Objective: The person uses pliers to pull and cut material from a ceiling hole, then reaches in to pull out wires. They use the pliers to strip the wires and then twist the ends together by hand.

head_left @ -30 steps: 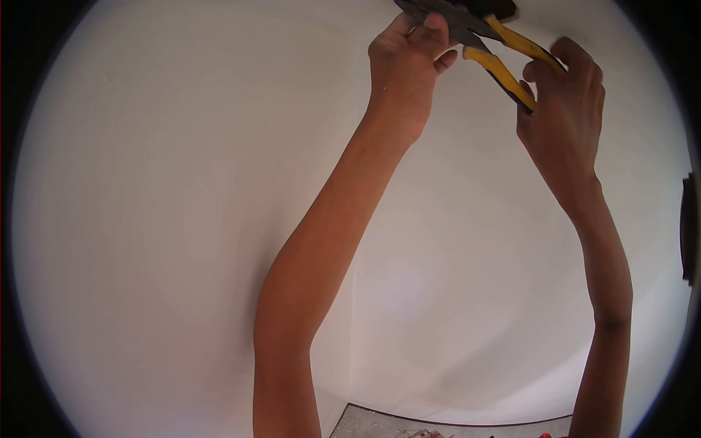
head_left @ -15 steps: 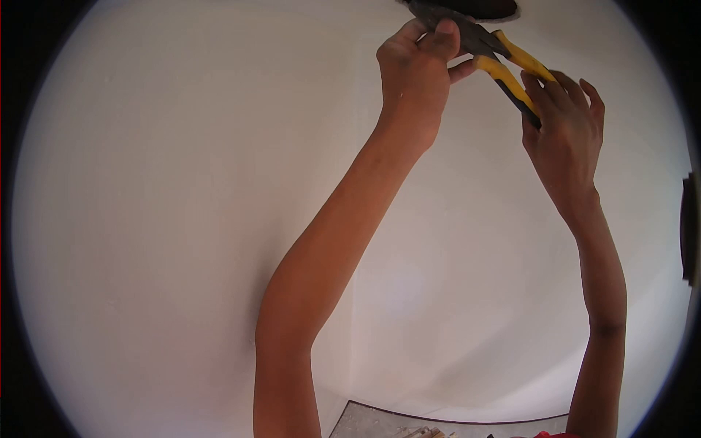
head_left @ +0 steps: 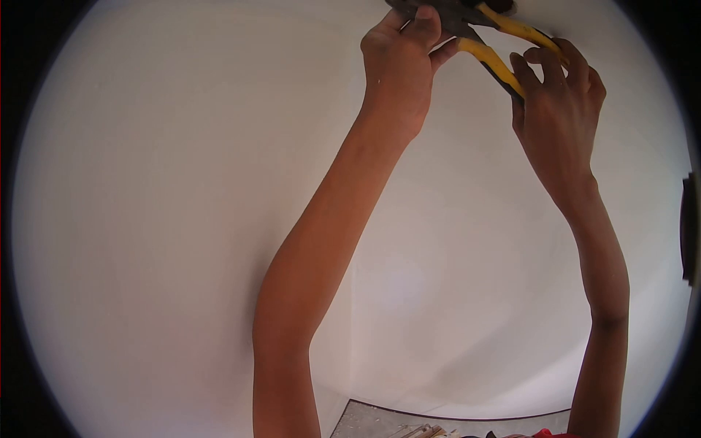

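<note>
Pliers with yellow and black handles [head_left: 498, 67] are raised at the top of the head view, their handles spread apart. My left hand [head_left: 405, 62] grips the dark metal head of the pliers, thumb on top. Around the handles, my right hand [head_left: 556, 95] is closed, with its fingers on the upper handle and the lower one against its thumb side. A dark round opening [head_left: 499, 4] shows behind the pliers at the top edge. The jaw tips are partly hidden by my left hand, so what lies between them cannot be made out.
Pale walls [head_left: 182, 182] meet in a corner behind my arms. A grey floor [head_left: 365, 421] with a dark edge line lies at the bottom, with thin wooden-looking pieces [head_left: 425, 431] on it. A dark object [head_left: 687, 230] stands at the far right edge.
Both hands and the pliers have moved up and slightly left. The pliers now cover more of the dark opening, and my right hand's fingers have shifted on the handles.
</note>
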Available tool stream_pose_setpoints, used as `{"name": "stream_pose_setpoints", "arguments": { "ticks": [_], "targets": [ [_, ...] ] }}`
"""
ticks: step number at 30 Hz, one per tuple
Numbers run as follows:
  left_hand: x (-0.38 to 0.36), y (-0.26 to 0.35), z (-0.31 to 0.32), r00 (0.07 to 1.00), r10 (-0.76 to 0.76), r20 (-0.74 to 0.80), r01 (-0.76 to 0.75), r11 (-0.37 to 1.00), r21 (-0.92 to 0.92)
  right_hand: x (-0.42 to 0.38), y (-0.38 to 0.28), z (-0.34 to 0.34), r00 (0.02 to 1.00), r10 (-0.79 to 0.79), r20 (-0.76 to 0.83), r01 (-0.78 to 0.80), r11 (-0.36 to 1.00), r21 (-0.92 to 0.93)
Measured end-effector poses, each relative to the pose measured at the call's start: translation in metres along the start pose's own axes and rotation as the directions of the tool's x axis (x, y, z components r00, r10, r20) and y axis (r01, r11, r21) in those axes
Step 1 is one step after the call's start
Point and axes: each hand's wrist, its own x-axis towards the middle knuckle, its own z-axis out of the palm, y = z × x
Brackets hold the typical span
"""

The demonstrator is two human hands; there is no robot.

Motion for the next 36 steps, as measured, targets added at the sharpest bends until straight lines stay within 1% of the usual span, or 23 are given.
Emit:
{"name": "stream_pose_setpoints", "arguments": {
  "ticks": [3,5,7,9,10,12,13,15,16,17,18,19,20,22,24,25,27,28,30,32,34,35,36],
  "targets": [
    [0.003,0.008,-0.01,1.0,0.009,0.027,-0.009,1.0,0.003,0.007,-0.005,-0.002,1.0,0.006,0.002,-0.006,0.999,0.054],
    [0.006,0.011,-0.014,0.996,0.044,0.082,-0.04,0.997,-0.06,0.011,-0.005,0.001,1.0,0.01,-0.015,-0.008,0.995,0.097],
    [0.006,0.017,-0.014,0.997,0.033,0.063,-0.03,0.999,-0.045,0.015,-0.006,0.003,1.0,0.016,-0.026,-0.012,0.99,0.139],
    [0.009,0.02,-0.018,0.999,0.019,0.044,-0.018,0.999,-0.028,0.022,-0.007,0.002,0.997,0.012,-0.071,0.002,0.982,0.189],
    [0.011,0.021,-0.021,0.997,0.029,0.065,-0.027,0.999,-0.031,0.024,-0.007,0.003,0.998,0.012,-0.069,0.001,0.982,0.189],
    [0.015,0.021,-0.029,0.996,0.036,0.082,-0.033,0.999,-0.033,0.027,-0.007,0.006,0.991,0.006,-0.136,0.021,0.98,0.198],
    [-0.019,0.106,0.017,0.996,0.041,0.075,-0.037,0.998,-0.046,0.055,0.012,-0.092,0.99,-0.005,-0.141,0.032,0.981,0.19],
    [-0.033,0.109,0.013,0.998,0.012,0.065,-0.007,0.997,-0.077,0.047,0.009,-0.103,0.995,0.102,0.023,-0.103,0.937,0.334],
    [-0.032,0.12,0.015,0.999,0.012,0.033,-0.01,0.998,-0.058,0.051,0.003,-0.107,0.993,0.117,-0.007,-0.107,0.931,0.349],
    [-0.034,0.126,0.018,1.0,-0.007,-0.004,0.007,0.998,-0.067,0.055,-0.003,-0.116,0.98,0.198,-0.03,-0.181,0.94,0.289],
    [-0.036,0.131,0.019,1.0,-0.009,-0.005,0.009,0.998,-0.063,0.057,-0.007,-0.123,0.97,0.238,-0.041,-0.219,0.94,0.262],
    [-0.04,0.135,0.019,0.999,0.011,0.03,-0.008,0.997,-0.078,0.059,-0.01,-0.131,0.96,0.277,-0.051,-0.258,0.937,0.236],
    [-0.042,0.139,0.019,0.997,0.033,0.068,-0.026,0.995,-0.093,0.062,-0.011,-0.137,0.958,0.288,-0.009,-0.28,0.938,0.204],
    [-0.045,0.145,0.018,0.998,0.024,0.051,-0.02,0.997,-0.073,0.064,-0.011,-0.142,0.953,0.3,0.037,-0.302,0.937,0.175],
    [-0.048,0.152,0.018,0.999,0.013,0.034,-0.011,0.998,-0.055,0.063,-0.009,-0.139,0.989,0.134,-0.065,-0.117,0.968,0.223],
    [-0.05,0.156,0.019,0.999,0.01,0.03,-0.008,0.998,-0.055,0.064,-0.01,-0.142,0.989,0.133,-0.064,-0.115,0.968,0.224],
    [-0.052,0.163,0.02,1.0,0.007,0.029,-0.006,0.999,-0.054,0.068,-0.015,-0.152,0.981,0.192,0.031,-0.194,0.949,0.25],
    [-0.054,0.166,0.02,0.999,0.02,0.032,-0.019,0.999,-0.034,0.07,-0.02,-0.158,0.981,0.194,0.031,-0.195,0.949,0.249],
    [-0.059,0.173,0.024,0.999,0.031,0.036,-0.031,0.999,-0.017,0.072,-0.028,-0.168,0.948,0.281,0.147,-0.312,0.908,0.279],
    [-0.064,0.182,0.03,0.999,0.042,0.016,-0.043,0.999,0.028,0.071,-0.03,-0.171,0.953,0.271,0.132,-0.298,0.911,0.285],
    [-0.065,0.184,0.027,0.999,0.03,0.018,-0.031,0.999,0.031,0.069,-0.033,-0.17,0.962,0.27,-0.04,-0.242,0.911,0.335],
    [-0.116,0.179,0.064,1.0,0.023,0.018,-0.024,0.999,0.038,0.026,-0.01,-0.212,0.962,0.27,-0.045,-0.24,0.91,0.339],
    [-0.116,0.181,0.065,0.999,0.028,0.019,-0.029,0.999,0.039,0.028,-0.01,-0.215,0.964,0.262,-0.038,-0.232,0.905,0.356]
  ]
}}
